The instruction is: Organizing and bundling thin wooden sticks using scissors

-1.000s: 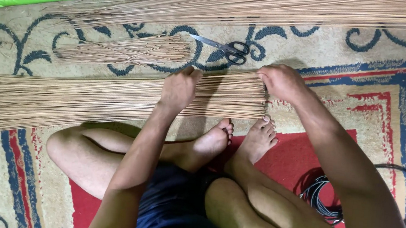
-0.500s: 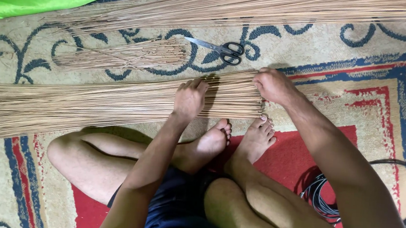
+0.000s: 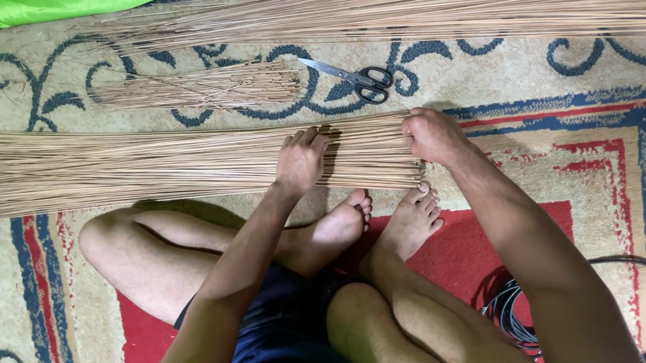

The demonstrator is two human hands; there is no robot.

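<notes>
Head view: both hands [image 3: 301, 160] on stick bundle's [image 3: 143, 164] right end.

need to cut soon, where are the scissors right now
In the head view the scissors lie on the carpet above the right hand, beside the small stick bundle.

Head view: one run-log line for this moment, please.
left hand flat on stick bundle | right hand at bundle end | scissors beyond, untouched

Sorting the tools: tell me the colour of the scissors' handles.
Black handles on the scissors, blades silver-grey; the head view shows them clearly.
</notes>
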